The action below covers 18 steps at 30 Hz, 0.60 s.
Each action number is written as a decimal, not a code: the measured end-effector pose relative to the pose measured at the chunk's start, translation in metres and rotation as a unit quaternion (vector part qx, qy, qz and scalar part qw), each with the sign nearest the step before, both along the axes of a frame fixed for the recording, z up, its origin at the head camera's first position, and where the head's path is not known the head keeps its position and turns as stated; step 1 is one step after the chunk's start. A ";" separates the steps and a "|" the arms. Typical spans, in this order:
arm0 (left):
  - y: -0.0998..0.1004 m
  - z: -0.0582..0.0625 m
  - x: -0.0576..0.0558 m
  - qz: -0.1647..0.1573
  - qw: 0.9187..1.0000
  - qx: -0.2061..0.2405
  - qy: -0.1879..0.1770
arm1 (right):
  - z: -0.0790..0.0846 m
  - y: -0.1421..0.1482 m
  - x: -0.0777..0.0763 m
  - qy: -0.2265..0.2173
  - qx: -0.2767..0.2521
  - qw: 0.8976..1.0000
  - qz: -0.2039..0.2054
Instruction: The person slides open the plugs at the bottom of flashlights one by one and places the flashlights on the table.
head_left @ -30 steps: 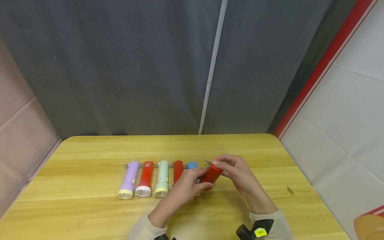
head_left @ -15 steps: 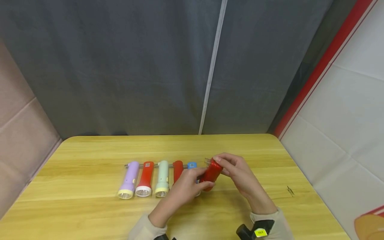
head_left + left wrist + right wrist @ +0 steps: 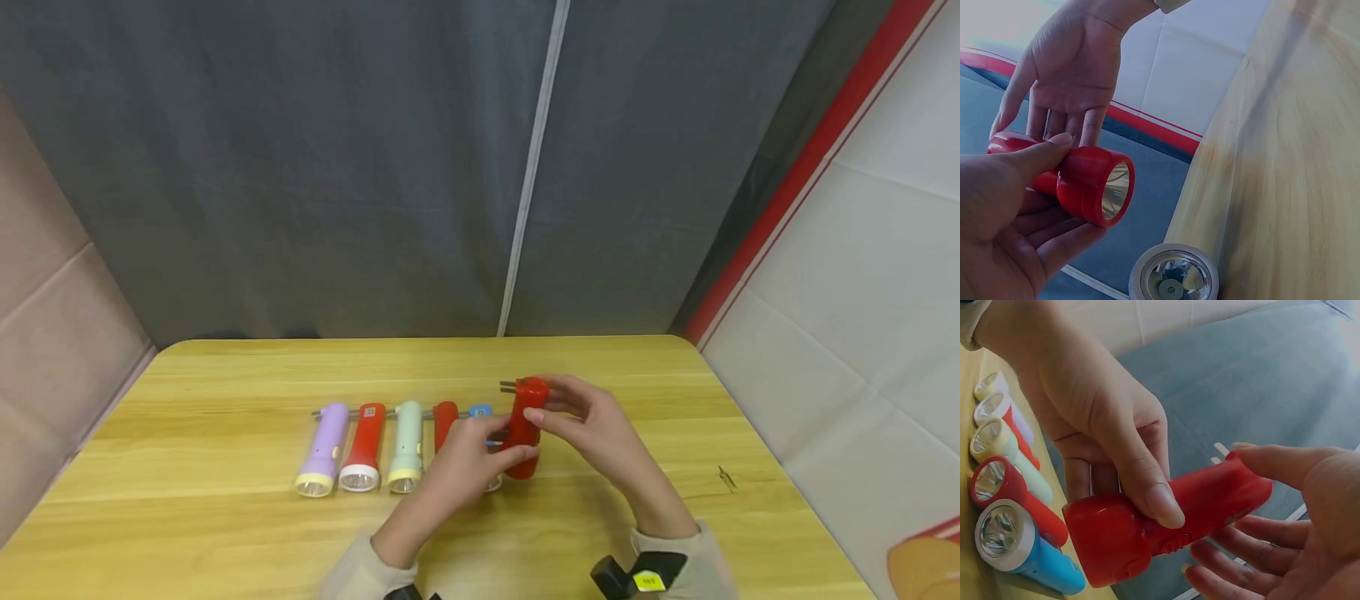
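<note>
A red flashlight (image 3: 527,419) is held above the table, its prongs (image 3: 508,387) sticking out at the tail and its lens (image 3: 1116,192) facing down towards the wearer. My left hand (image 3: 459,467) grips it round the head end, thumb on one side and fingers on the other. At the tail, my right hand (image 3: 596,421) has its thumb on the body and its fingers behind. In the right wrist view the thumb (image 3: 1279,464) lies close to the metal prongs. Part of a blue flashlight (image 3: 1057,569) and another red flashlight (image 3: 1047,519) are hidden behind the left hand in the head view.
Left of the hands lie a purple flashlight (image 3: 327,442), a white-headed red flashlight (image 3: 366,437) and a pale green flashlight (image 3: 407,437), in a row along a thin grey bar (image 3: 352,413). The wooden table (image 3: 225,533) meets a grey curtain (image 3: 337,208) behind.
The held flashlight has turned from leaning right to nearly upright, its tail moving up. My right thumb has moved from the tail's tip onto the body. The left hand has stayed in place.
</note>
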<state>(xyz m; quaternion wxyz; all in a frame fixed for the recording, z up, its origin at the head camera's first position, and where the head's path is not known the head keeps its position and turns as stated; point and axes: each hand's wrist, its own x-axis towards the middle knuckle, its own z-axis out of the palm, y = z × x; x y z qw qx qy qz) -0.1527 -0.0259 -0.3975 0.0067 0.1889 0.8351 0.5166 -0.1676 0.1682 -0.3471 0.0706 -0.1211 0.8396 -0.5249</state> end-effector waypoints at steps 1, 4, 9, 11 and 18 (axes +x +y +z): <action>0.000 0.000 0.000 0.002 1.000 -0.003 -0.003 | 0.000 -0.001 0.000 0.000 0.005 1.000 -0.009; 0.002 0.000 0.000 0.007 1.000 -0.010 -0.013 | -0.001 -0.003 -0.001 0.005 0.020 0.999 -0.033; 0.007 -0.002 0.002 0.013 0.999 0.000 -0.034 | -0.002 -0.005 0.000 0.014 0.020 0.998 -0.059; 0.010 -0.003 0.003 0.018 0.999 0.005 -0.042 | -0.004 -0.005 -0.001 0.013 0.010 0.998 -0.058; 0.016 -0.007 0.007 0.019 0.997 0.017 -0.074 | -0.013 -0.005 -0.007 0.001 -0.009 0.998 -0.055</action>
